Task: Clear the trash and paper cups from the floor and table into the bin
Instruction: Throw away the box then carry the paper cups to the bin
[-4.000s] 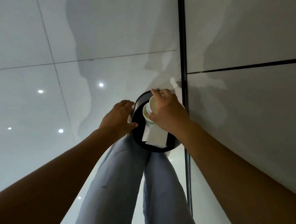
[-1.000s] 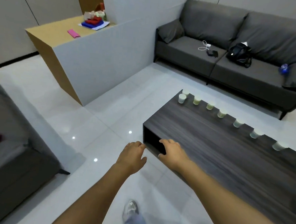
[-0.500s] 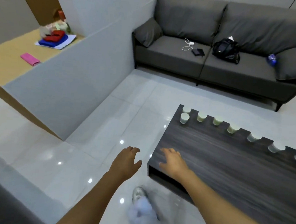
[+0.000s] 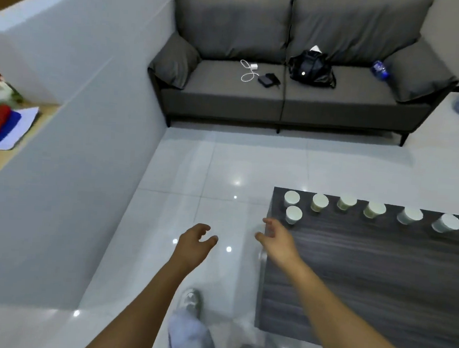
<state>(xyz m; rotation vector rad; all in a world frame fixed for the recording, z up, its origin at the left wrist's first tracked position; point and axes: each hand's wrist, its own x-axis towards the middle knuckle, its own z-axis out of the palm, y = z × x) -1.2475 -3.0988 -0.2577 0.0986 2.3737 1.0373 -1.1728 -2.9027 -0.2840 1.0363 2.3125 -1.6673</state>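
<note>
Several paper cups stand in a row along the far edge of the dark wood coffee table (image 4: 365,278); the nearest cup (image 4: 293,214) sits at the table's far left corner with another cup (image 4: 292,198) just behind it. My right hand (image 4: 277,238) hovers over the table's left edge, a short way in front of the nearest cup, fingers spread and empty. My left hand (image 4: 195,243) hangs over the white floor left of the table, fingers loosely curled, holding nothing. No bin is in view.
A grey sofa (image 4: 296,97) stands beyond the table with a black bag (image 4: 311,69), a charger cable (image 4: 247,72) and a blue bottle (image 4: 379,70) on it. A grey partition wall (image 4: 70,149) runs along the left. Glossy floor tiles lie between.
I have left the bin and walked to the coffee table. Over the last second the view swung right and both empty hands moved toward the table's far left corner and its cups.
</note>
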